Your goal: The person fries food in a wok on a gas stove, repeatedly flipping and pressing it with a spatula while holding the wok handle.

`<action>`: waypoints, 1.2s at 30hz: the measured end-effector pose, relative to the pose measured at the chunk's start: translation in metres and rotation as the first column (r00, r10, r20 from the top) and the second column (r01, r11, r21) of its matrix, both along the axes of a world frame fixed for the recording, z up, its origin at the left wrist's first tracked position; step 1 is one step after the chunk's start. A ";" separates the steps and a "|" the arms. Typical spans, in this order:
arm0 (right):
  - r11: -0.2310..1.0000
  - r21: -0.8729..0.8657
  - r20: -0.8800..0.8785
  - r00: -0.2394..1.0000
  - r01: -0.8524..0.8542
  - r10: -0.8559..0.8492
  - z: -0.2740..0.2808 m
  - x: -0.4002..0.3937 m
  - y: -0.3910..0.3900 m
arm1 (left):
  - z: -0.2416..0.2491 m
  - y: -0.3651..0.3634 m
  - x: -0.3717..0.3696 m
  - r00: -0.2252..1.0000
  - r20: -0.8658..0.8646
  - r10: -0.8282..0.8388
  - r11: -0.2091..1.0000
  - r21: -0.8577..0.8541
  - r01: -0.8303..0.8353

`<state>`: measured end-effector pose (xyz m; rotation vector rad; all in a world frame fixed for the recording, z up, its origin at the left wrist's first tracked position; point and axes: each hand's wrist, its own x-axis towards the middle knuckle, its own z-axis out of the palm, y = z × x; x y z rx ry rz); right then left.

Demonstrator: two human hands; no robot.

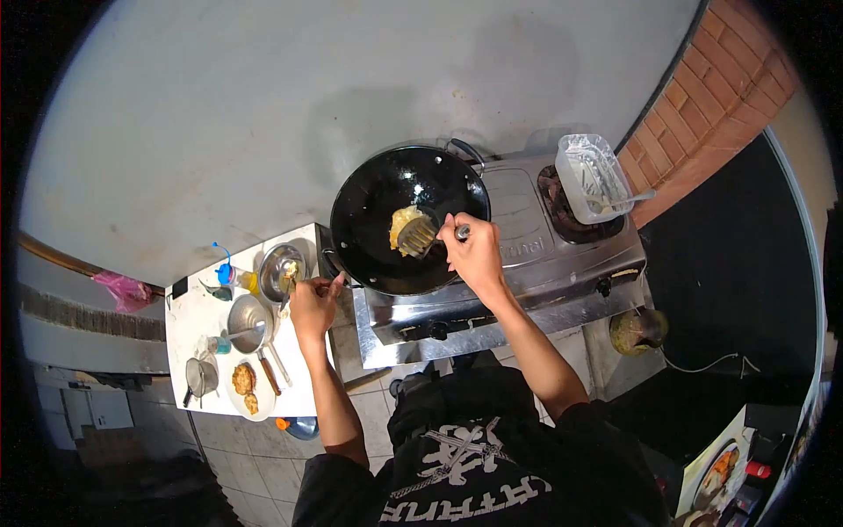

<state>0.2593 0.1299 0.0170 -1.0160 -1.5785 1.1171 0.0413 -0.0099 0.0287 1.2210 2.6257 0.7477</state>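
My right hand [472, 253] is closed round the handle of a slotted metal spatula [416, 237]. The spatula's head rests on a pale yellow, frying piece of food [405, 220] in the black wok [369, 198], which sits on the left burner. My left hand [316, 303] is at the wok's lower left, beside its side handle, with the fingers closed round a thin utensil. That utensil reaches into a metal bowl [270, 266] with some yellowish food in it; its exact kind is hard to make out.
A plastic container [590, 176] with a spoon stands on the right burner of the steel stove [527, 303]. On the white table [189, 316] are another metal bowl [245, 321], a strainer [201, 376], bottles and a plate [268, 400] of fried food. A gas cylinder [630, 332] stands below right.
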 end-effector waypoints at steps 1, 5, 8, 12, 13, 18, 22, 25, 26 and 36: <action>1.000 0.009 0.025 1.000 -0.014 0.014 0.001 0.000 0.000 | -0.002 0.001 0.000 1.000 -0.005 0.008 1.000 0.030 -0.008; 0.999 -0.019 0.007 0.999 -0.040 0.040 -0.010 -0.007 0.003 | -0.003 0.004 0.000 1.000 -0.020 0.016 0.999 0.044 -0.015; 0.999 0.048 0.030 0.999 -0.025 0.024 -0.027 -0.013 0.013 | -0.001 0.005 -0.002 0.998 -0.060 0.001 0.998 0.063 0.003; 0.998 -0.010 0.086 0.994 -0.061 0.061 -0.023 -0.012 0.017 | -0.002 0.006 -0.004 0.999 -0.043 0.018 0.999 0.035 -0.017; 0.996 0.085 0.085 0.996 -0.029 0.021 -0.024 -0.012 0.018 | -0.004 0.006 -0.005 0.999 -0.041 0.015 0.999 0.038 -0.014; 0.990 0.138 0.112 0.993 0.009 -0.025 -0.022 -0.011 0.011 | -0.009 0.006 -0.007 0.999 -0.038 0.014 0.999 0.033 -0.012; 0.990 0.141 0.079 0.997 0.016 -0.027 -0.026 -0.013 0.013 | 0.000 0.008 -0.003 0.998 -0.068 -0.001 0.999 0.036 0.003; 0.999 0.040 0.033 0.999 -0.011 0.010 -0.023 -0.012 0.013 | -0.002 0.009 -0.006 0.998 -0.070 -0.002 1.000 0.025 0.004; 0.995 -0.086 -0.025 0.998 -0.055 0.053 -0.020 -0.012 0.013 | -0.005 0.008 -0.008 0.998 -0.068 -0.002 1.000 0.025 0.004; 0.999 -0.017 -0.077 0.997 -0.029 0.028 -0.012 -0.003 0.018 | 0.000 0.008 -0.007 0.996 -0.086 0.019 0.999 0.035 -0.016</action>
